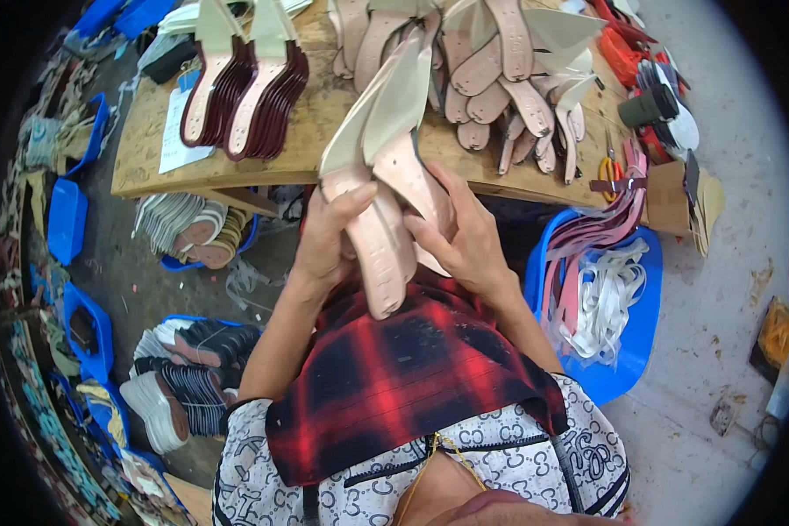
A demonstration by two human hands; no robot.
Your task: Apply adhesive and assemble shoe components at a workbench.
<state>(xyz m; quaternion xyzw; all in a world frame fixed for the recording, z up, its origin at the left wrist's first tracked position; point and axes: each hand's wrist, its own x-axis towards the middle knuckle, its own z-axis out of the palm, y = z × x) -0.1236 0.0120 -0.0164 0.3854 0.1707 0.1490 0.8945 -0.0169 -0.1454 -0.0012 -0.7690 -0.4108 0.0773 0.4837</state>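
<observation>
Over my lap, in front of the table edge, both hands hold several pinkish insoles with pale cream flared ends. My left hand (331,230) is closed round the insoles (380,267) on the left, thumb lying on top. My right hand (469,235) is closed on another insole (410,180), which leans beside them with its cream end upward. The undersides and the exact number held are hidden. Beyond the hands lies a loose pile of similar insoles (486,70). Farther left, two neat stacks of dark-red-edged insoles (267,92) rest on paper and wood.
A wooden table (316,88) spans the far side. At right stands a blue basket (622,373) with white straps (612,285) and pink strips (574,250); orange-handled scissors (609,168) lie near the table corner. Bundled soles (162,416) and blue bins (67,219) sit at left.
</observation>
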